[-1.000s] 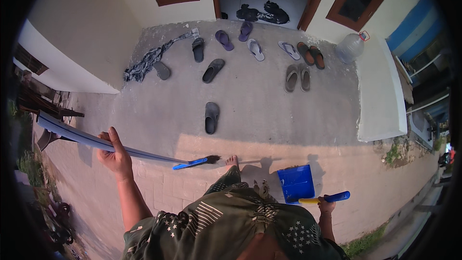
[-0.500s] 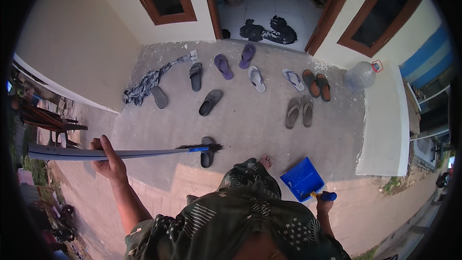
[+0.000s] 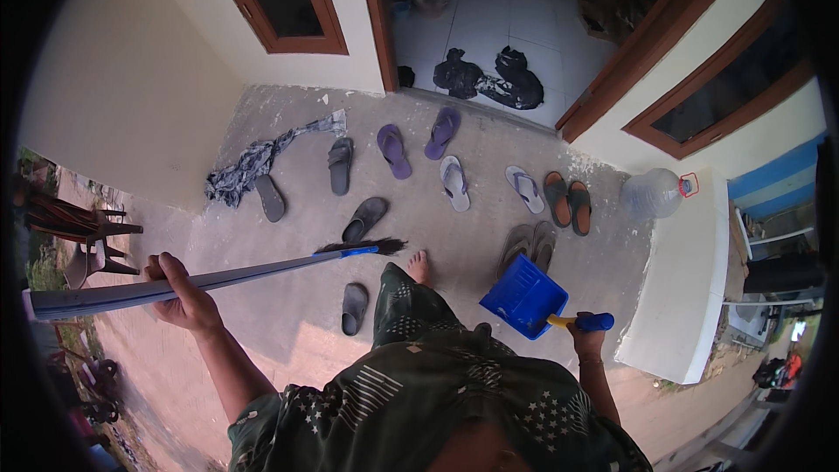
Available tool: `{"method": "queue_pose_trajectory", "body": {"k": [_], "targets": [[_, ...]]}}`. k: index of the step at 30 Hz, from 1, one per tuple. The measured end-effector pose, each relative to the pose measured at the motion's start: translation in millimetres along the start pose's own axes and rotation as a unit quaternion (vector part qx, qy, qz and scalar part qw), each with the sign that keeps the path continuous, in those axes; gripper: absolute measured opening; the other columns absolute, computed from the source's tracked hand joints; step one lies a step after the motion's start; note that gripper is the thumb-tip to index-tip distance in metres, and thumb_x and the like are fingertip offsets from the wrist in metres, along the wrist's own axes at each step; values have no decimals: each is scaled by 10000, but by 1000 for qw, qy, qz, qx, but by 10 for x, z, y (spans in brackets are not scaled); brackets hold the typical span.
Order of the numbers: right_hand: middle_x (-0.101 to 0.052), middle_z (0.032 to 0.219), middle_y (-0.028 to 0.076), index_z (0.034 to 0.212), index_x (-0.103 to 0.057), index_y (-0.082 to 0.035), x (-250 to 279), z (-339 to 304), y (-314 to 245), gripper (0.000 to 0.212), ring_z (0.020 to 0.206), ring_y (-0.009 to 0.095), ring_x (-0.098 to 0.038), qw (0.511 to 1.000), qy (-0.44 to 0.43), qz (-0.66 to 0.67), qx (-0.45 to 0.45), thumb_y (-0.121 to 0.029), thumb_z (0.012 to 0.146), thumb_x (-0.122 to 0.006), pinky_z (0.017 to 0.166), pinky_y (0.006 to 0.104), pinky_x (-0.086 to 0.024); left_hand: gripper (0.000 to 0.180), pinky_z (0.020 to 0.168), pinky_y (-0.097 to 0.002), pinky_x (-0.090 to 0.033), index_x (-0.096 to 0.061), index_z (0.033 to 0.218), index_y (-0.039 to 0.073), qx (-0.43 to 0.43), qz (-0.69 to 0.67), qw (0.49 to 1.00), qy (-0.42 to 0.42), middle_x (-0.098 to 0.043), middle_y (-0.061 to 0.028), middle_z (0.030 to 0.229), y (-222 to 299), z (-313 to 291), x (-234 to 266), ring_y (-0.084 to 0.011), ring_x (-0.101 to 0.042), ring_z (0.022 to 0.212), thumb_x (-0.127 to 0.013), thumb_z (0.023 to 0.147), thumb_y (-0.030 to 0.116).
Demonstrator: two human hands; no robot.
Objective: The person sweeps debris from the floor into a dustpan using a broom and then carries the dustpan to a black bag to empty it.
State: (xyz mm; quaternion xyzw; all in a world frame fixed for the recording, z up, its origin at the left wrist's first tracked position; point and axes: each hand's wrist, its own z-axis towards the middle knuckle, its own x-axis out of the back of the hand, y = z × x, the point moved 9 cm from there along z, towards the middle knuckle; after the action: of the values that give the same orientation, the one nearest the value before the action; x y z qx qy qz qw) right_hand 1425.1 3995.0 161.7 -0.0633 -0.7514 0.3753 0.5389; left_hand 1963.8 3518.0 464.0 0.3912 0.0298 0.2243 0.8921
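Note:
My left hand (image 3: pixel 184 294) is closed round the grey shaft of a broom (image 3: pixel 236 277). Its blue-capped head with dark bristles lies near a black clog (image 3: pixel 364 219), just on its near side. Closer to me rests a second black clog (image 3: pixel 354 308). In my right hand (image 3: pixel 587 336) is the handle of a blue dustpan (image 3: pixel 525 297) with a yellow neck. The pan is held in front of me on the right and partly covers a pair of grey-brown flip-flops (image 3: pixel 530 246). I cannot see anything lying in it.
Purple flip-flops (image 3: pixel 393 151), white flip-flops (image 3: pixel 454 183), brown-black sandals (image 3: pixel 568 203) and grey slides (image 3: pixel 340 166) lie before the doorway. A crumpled patterned cloth (image 3: pixel 253 166) is by the left wall. A large clear water jug (image 3: pixel 652 193) stands at right, beside a low white wall (image 3: pixel 677 297).
I have stepped forward toward the doorway. The broom head has gone from the nearer clog to the farther one, and the dustpan now overlaps the grey-brown flip-flops.

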Motion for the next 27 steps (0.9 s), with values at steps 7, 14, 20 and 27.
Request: {"method": "queue_pose_trajectory", "body": {"k": [7,14,20,27], "targets": [[-613,852,125,901,-601,-10,198,1135,-1271,359,764,269,-599,990,46,-38,124,-15,578,-757,676,346,-478,258,540,-213,-245,-365,668,59,31,-17,999,-33,-347,36,652,-171,438,-1083,-54,-315,613,-501,886,38],[-621,887,126,904,-597,1,460,1964,-2204,323,795,260,-605,982,130,5,139,-26,620,-748,701,331,-488,206,566,-228,-249,-395,702,29,3,-54,992,-118,-377,13,676,-68,774,-2130,-84,-327,640,-487,885,47],[-612,883,91,921,-590,5,438,2868,-2438,279,807,177,-590,979,124,115,112,-45,689,-736,719,294,-475,196,574,-241,-245,-378,706,36,-39,-70,983,-168,-371,-6,676,176,941,-3101,-96,-329,644,-466,880,26],[-606,818,55,852,-583,8,269,4053,-2800,184,728,107,-570,948,69,295,99,-12,717,-706,651,238,-467,199,564,-245,-233,-387,678,33,-60,-41,982,-173,-346,-5,665,425,1088,-4283,-102,-318,629,-440,868,9]]}}
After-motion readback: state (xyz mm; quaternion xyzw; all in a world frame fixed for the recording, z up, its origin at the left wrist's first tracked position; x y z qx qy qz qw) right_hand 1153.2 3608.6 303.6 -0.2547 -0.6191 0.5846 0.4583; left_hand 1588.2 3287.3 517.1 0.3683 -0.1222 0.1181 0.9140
